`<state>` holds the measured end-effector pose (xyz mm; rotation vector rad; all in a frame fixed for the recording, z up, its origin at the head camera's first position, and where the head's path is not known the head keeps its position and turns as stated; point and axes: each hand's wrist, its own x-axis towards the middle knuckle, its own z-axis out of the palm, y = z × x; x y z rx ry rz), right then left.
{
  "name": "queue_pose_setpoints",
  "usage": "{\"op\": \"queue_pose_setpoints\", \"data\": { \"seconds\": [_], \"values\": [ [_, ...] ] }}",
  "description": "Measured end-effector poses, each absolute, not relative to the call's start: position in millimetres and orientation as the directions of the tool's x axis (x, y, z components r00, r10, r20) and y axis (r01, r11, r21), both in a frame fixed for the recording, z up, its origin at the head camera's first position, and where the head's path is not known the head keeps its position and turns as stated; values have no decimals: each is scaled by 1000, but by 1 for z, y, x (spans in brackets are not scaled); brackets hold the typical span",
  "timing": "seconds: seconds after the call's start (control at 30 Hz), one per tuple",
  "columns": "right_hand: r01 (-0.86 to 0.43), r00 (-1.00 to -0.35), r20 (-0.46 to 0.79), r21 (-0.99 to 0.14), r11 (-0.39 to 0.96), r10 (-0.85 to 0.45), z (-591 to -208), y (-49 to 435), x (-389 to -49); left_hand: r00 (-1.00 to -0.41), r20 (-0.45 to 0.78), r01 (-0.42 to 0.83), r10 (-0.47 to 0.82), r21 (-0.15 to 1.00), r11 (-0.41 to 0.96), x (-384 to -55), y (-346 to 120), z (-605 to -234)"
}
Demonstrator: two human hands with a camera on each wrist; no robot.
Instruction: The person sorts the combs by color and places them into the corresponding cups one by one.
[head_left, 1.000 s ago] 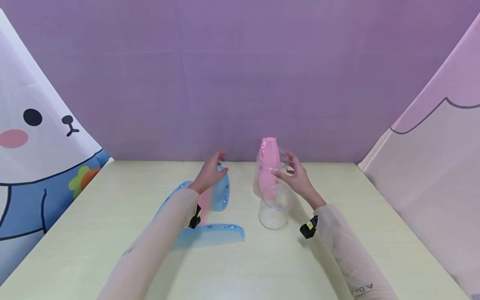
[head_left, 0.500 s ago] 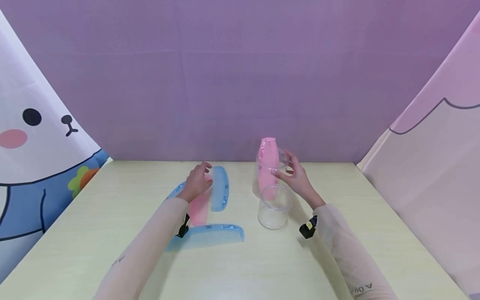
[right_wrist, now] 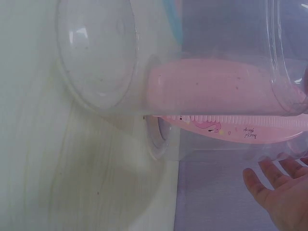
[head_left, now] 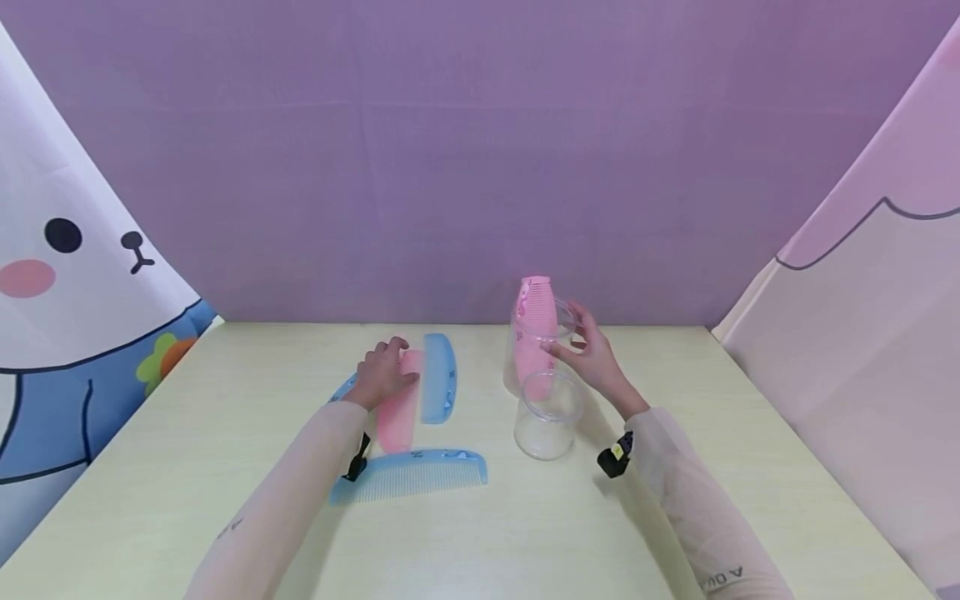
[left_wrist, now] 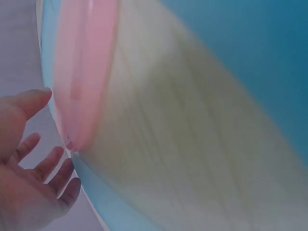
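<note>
A pink comb [head_left: 397,421] lies on the table, and my left hand [head_left: 381,373] is over its far end. In the left wrist view the thumb tip overlaps the edge of this comb [left_wrist: 89,67], with the fingers spread apart beyond its end. My right hand [head_left: 597,360] holds a clear plastic cup [head_left: 566,320] near its rim, thumb at the front and fingers round the far side. Pink combs [head_left: 536,307] stand in that cup, their ends above the rim. One comb [right_wrist: 231,131] shows a printed pattern in the right wrist view.
A second clear cup [head_left: 546,437] stands just in front of the held one. Blue combs lie round the pink comb: one upright-lying comb [head_left: 441,379] to its right, one crosswise comb [head_left: 420,475] in front, and one [head_left: 343,387] partly hidden by the left hand. A purple cloth [head_left: 480,167] hangs behind.
My left hand has moved left and toward me, from above the right blue comb to the pink comb's far end. The right hand stays at the cup.
</note>
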<state>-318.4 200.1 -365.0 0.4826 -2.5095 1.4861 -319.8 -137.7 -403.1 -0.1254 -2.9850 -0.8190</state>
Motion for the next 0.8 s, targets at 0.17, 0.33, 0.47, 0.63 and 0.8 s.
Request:
{"op": "queue_pose_setpoints", "data": {
  "seconds": [0.17,0.33,0.47,0.63,0.8],
  "values": [
    [-360,-933,311,-817,451,-181,-365,200,-319,-997,36,80,72,479,874,-322,-140,-404],
    [-358,-934,309,-813,458,-182,-365,200,-319,-997,5,68,74,468,881,-326,-141,-406],
    [-364,-931,315,-815,450,-184,-364,200,-319,-997,-10,61,75,469,881,-327,-140,-404],
    [-366,-931,317,-816,447,-184,-365,200,-319,-998,-18,48,65,474,879,-326,-138,-402],
    [-363,-932,314,-816,450,-182,-365,200,-319,-999,-14,33,46,497,867,-324,-135,-400]
  ]
}}
